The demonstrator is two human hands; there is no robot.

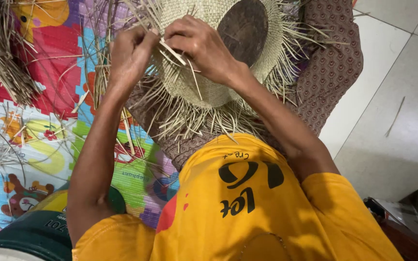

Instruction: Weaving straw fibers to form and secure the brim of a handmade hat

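Observation:
A half-woven straw hat rests on my lap over a dark round wooden mould, with loose straw ends sticking out all around its rim. My left hand pinches thin straw strands at the hat's left side. My right hand presses on the woven crown right beside it, fingers curled around a straw strip. The two hands almost touch.
A colourful puzzle play mat covers the floor at left, strewn with loose straw. A bundle of dry straw lies at the upper left. White floor tiles are at right. A green-and-yellow container sits at the lower left.

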